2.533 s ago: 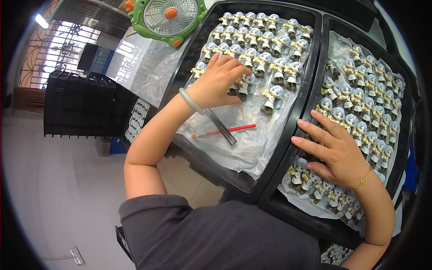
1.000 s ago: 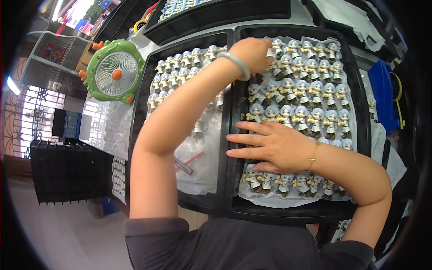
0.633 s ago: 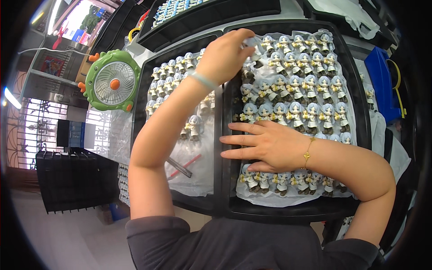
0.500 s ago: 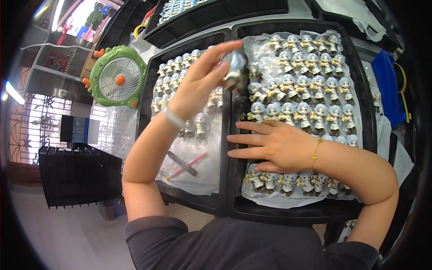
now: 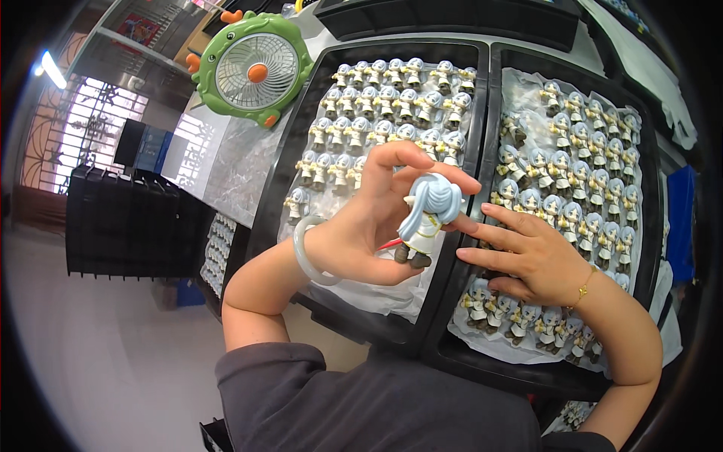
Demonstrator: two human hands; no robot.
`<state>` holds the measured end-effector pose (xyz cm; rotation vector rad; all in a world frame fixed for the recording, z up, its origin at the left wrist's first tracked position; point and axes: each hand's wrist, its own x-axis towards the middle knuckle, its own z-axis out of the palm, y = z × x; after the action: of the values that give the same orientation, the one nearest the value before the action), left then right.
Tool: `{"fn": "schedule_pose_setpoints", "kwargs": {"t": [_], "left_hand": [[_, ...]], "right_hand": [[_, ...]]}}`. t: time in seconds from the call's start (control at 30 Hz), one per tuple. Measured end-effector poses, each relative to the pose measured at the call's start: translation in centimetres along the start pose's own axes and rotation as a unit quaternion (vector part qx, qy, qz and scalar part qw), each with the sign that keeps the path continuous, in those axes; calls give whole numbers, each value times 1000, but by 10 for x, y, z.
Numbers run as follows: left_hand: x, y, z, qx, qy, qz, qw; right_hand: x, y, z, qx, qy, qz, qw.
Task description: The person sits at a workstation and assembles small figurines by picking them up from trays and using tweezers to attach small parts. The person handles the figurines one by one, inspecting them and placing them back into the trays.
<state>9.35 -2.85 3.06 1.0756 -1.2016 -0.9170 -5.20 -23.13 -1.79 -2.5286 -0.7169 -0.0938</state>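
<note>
My left hand point(image 5: 350, 233), with a pale bangle at the wrist, grips a small figurine point(image 5: 429, 211) between thumb and fingers. The figurine stands upright with its back showing: light blue hair in long tails, a white outfit and dark boots. My right hand point(image 5: 535, 252) is spread flat over the right tray point(image 5: 452, 331), fingers apart, one fingertip close beside the held figurine. Rows of similar figurines point(image 5: 557, 207) lie under and around that hand on white sheeting. Behind my left hand is the left tray point(image 5: 316, 53), also holding figurines point(image 5: 388, 98). A bit of red stick point(image 5: 389, 244) shows behind the held figurine.
A green animal-shaped fan point(image 5: 256, 71) stands at the far left of the table. Another black tray point(image 5: 444, 19) lies beyond the two trays. A blue bin point(image 5: 681, 226) is at the right edge. Stacked black trays point(image 5: 128, 226) stand at the left, beside the floor.
My left hand has brought the figurine nearer and lower, between the trays, and turned its back into view. My right hand remains over the right tray. The whole view has shifted.
</note>
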Motion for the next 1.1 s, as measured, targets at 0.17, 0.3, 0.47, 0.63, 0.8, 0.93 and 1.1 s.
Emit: {"fn": "schedule_pose_setpoints", "kwargs": {"t": [0.17,0.3,0.47,0.63,0.8,0.93,1.1], "left_hand": [[-4,1,-4,58,9,-6,998],[-6,1,-8,193,29,23,980],[-7,13,-6,461,63,33,885],[-7,13,-3,586,94,29,804],[-9,18,0,628,104,-7,771],[-9,15,-2,633,108,14,766],[-10,13,-3,633,104,8,767]], "right_hand": [[1,3,2,0,-4,-3,1000],[4,1,-1,-6,-8,-2,1000],[4,-1,-2,-14,-15,10,1000],[5,-1,-2,-27,-14,6,1000],[7,-2,-2,-29,-20,12,999],[7,-2,-2,-33,-19,13,999],[8,-2,-1,-34,-22,14,999]]}}
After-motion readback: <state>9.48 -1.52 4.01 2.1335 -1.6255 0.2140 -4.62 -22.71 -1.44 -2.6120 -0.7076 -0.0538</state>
